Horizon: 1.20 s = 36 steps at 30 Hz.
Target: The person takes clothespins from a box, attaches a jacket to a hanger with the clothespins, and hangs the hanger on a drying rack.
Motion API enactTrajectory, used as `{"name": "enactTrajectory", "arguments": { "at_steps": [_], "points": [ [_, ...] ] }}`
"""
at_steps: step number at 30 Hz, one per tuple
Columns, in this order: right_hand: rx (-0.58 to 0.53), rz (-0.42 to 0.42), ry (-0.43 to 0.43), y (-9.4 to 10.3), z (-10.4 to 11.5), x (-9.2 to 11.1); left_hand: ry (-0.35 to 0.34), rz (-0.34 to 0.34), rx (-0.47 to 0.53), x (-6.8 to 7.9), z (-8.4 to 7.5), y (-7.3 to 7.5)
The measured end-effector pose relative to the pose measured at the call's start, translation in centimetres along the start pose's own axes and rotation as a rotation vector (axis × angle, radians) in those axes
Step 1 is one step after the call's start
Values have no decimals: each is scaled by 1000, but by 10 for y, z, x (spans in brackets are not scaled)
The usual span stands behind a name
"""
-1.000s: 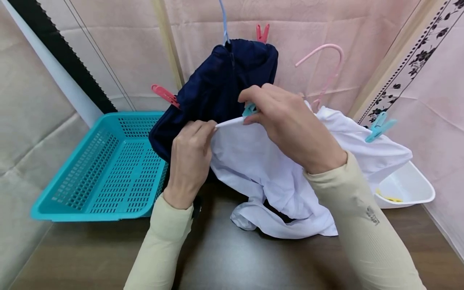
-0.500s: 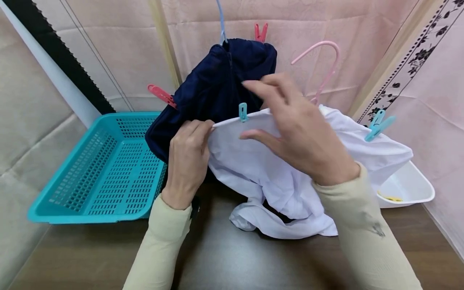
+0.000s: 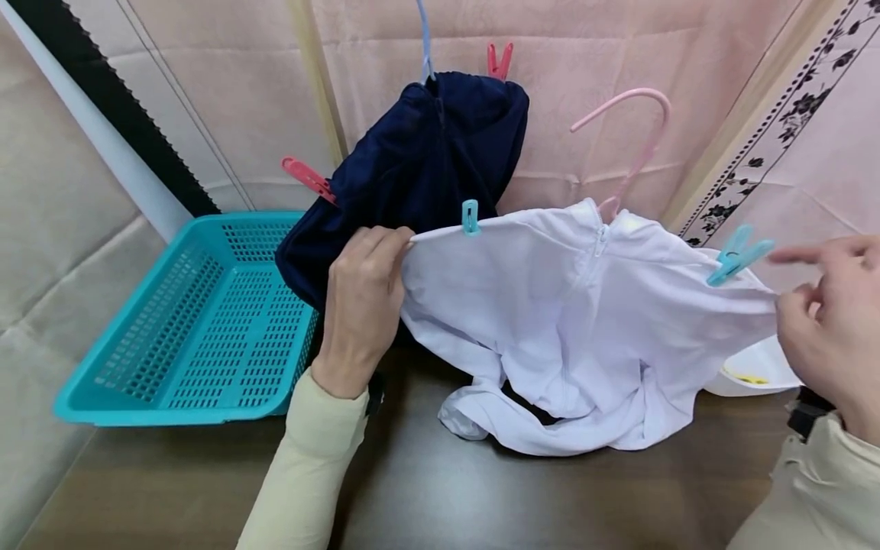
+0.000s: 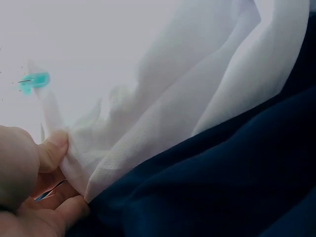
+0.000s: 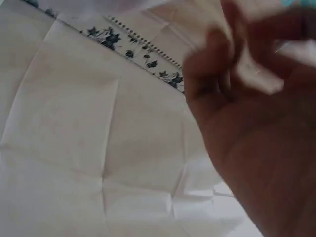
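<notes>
A white garment (image 3: 536,290) with a short zipper at its centre hangs from a pink hanger (image 3: 635,130), its lower part resting on the table. Two light-blue clothespins sit on its top edge: the left clothespin (image 3: 470,218) upright, the right clothespin (image 3: 737,256) tilted. My left hand (image 3: 363,298) pinches the garment's upper left corner between thumb and fingers, plain in the left wrist view too, where white cloth (image 4: 163,84) stretches away from the fingertips. My right hand (image 3: 835,328) is at the garment's right corner, index finger pointing at the right clothespin, other fingers loosely bent.
Behind the left hand hangs a navy garment (image 3: 419,145) on a blue hanger (image 3: 425,38), with a red clothespin (image 3: 309,179) at each side. A turquoise basket (image 3: 172,420) stands at left. A white tub (image 3: 780,374) holding something yellow stands behind the white garment's right side.
My right hand let go of the left light-blue clothespin, which stays on the edge, and moved right to the other clothespin. The left hand keeps its pinch.
</notes>
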State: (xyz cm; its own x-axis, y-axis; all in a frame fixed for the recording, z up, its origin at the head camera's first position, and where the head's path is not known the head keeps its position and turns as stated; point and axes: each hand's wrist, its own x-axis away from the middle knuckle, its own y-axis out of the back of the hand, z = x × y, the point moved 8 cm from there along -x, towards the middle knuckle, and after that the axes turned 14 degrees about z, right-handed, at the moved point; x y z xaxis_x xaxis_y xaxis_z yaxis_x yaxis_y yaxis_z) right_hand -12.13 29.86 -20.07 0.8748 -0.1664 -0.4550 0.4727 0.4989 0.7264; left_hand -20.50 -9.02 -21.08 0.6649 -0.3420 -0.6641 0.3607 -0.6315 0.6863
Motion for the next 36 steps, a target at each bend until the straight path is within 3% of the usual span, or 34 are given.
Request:
{"name": "enactTrajectory", "arguments": {
  "at_steps": [4, 11, 20, 26, 31, 36],
  "points": [
    [43, 127, 192, -6, -8, 0, 6, 17, 7, -1, -2, -2],
    [-124, 251, 375, -9, -16, -1, -3, 23, 11, -3, -6, -4],
    [-327, 489, 343, -20, -44, 17, -42, 38, 34, -4, -6, -9],
    [-326, 511, 366, -22, -36, 17, -39, 7, 22, -5, -1, -8],
    [-170, 517, 380, -25, -29, 25, -26, 6, 24, -6, 4, -9],
    [-270, 660, 407, -32, -32, 36, 10, 13, 24, -6, 7, -9]
  ]
}}
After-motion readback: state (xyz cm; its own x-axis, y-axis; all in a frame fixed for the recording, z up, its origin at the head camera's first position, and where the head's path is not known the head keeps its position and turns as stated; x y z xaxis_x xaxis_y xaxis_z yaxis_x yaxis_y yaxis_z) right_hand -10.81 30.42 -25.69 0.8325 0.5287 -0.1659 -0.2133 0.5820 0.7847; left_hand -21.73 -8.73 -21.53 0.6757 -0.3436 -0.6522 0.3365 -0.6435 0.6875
